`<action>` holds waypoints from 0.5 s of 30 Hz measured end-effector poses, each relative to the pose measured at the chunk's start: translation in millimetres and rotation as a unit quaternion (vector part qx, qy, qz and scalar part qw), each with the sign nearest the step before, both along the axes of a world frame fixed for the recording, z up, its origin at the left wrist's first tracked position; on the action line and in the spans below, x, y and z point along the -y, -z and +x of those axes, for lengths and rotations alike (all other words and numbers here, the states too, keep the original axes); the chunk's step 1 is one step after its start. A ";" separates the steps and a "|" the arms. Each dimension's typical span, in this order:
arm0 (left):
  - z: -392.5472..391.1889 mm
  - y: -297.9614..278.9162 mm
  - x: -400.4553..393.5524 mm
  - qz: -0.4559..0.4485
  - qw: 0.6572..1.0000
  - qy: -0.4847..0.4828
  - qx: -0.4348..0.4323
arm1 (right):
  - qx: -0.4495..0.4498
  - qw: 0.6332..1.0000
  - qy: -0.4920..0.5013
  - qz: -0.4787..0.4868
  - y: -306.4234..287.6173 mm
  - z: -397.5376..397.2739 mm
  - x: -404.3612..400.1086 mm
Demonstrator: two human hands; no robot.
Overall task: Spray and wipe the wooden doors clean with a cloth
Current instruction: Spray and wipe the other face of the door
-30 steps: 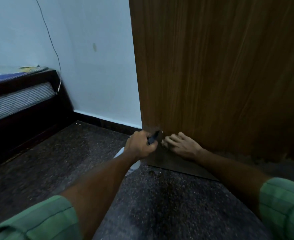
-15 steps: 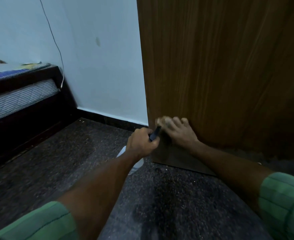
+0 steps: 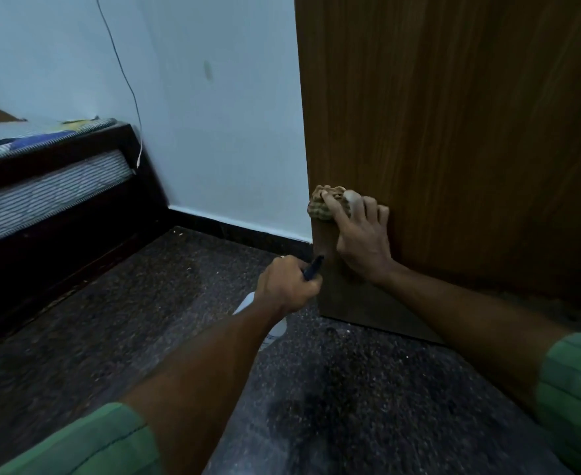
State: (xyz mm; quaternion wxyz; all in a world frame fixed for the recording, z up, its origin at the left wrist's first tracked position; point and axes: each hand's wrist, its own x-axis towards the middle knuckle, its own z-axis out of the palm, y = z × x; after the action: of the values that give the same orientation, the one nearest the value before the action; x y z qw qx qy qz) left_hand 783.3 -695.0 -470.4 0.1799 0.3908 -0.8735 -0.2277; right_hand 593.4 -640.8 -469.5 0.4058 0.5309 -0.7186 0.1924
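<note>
Low against the brown wood-grain door (image 3: 453,138), near its left edge, the right hand (image 3: 361,241) presses a crumpled tan woven cloth (image 3: 321,207) to the panel, fingers curled over the wad. At seven o'clock from the cloth, the left hand (image 3: 287,289) grips a white plastic spray bottle (image 3: 275,329), its dark nozzle (image 3: 313,267) pointing at the door's lower corner. Speckled dark stone floor (image 3: 367,389) spreads beneath; a dark wooden bed frame (image 3: 76,214) stands at nine o'clock beside the pale blue wall (image 3: 213,114).
</note>
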 end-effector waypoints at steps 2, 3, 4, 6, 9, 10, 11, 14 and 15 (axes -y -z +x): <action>1.5 0.3 0.3 -0.002 1.000 -0.007 -0.010 | -0.038 0.999 0.003 0.012 0.9 -0.1 7.4; 2.3 0.3 0.8 -0.001 1.000 -0.010 -0.026 | -0.077 0.996 -0.006 0.033 9.7 -6.4 9.2; 3.7 1.1 1.3 0.000 0.999 -0.013 -0.043 | -0.132 0.989 -0.024 0.067 21.9 -12.0 8.4; 5.3 1.6 3.9 -0.001 0.998 -0.008 -0.066 | -0.252 0.949 -0.061 0.181 51.2 -17.9 6.6; 7.7 -1.6 4.3 -0.009 0.996 -0.005 -0.087 | -0.324 0.891 -0.051 0.314 73.0 -19.4 0.1; 8.1 -1.0 6.3 -0.009 0.996 -0.007 -0.093 | -0.306 0.904 -0.046 0.294 69.1 -17.3 1.5; 8.5 0.5 8.8 -0.008 0.996 -0.006 -0.093 | -0.258 0.932 -0.041 0.251 63.6 -13.5 5.7; 13.2 7.4 13.7 -0.002 0.997 0.004 -0.080 | -0.088 0.991 0.000 0.101 33.3 0.6 11.5; 14.6 10.2 15.0 -0.003 0.997 0.008 -0.076 | -0.082 0.993 -0.001 0.081 31.3 0.9 11.3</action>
State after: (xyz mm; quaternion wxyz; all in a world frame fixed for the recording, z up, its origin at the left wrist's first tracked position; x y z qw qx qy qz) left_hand 797.9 -710.1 -480.6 0.2447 0.3648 -0.8612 -0.2558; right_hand 594.3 -652.1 -500.8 0.4187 0.5765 -0.6959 0.0901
